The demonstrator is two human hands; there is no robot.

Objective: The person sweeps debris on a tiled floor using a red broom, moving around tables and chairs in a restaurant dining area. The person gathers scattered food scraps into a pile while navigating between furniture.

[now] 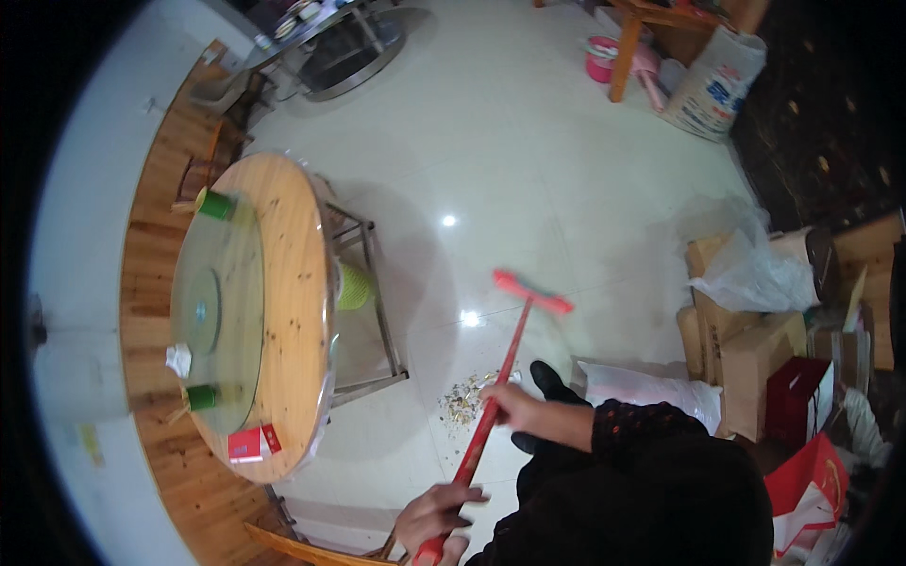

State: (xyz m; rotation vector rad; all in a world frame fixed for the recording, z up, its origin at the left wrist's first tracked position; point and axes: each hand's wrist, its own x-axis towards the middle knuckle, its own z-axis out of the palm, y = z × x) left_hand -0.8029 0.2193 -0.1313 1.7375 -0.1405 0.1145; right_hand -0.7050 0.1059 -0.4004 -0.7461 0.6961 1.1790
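Both of my hands are on the long red handle of a push broom (532,291). My right hand (511,406) grips the handle around its middle, while my left hand (437,522) is at the near end, with some of its fingers lifted off the shaft and its thumb side around it. The red broom head is out in front over the pale tiled floor, a little blurred. A small pile of debris (463,402) in yellowish and grey bits lies on the floor beside the handle, left of my shoes.
On the left stands a round wooden table (290,297) with a glass turntable. Cardboard boxes (757,368), a plastic bag (761,276) and a filled white sack (651,389) lie to the right. Further off are a woven sack (718,88), a pink bucket (600,67) and a second table (318,28).
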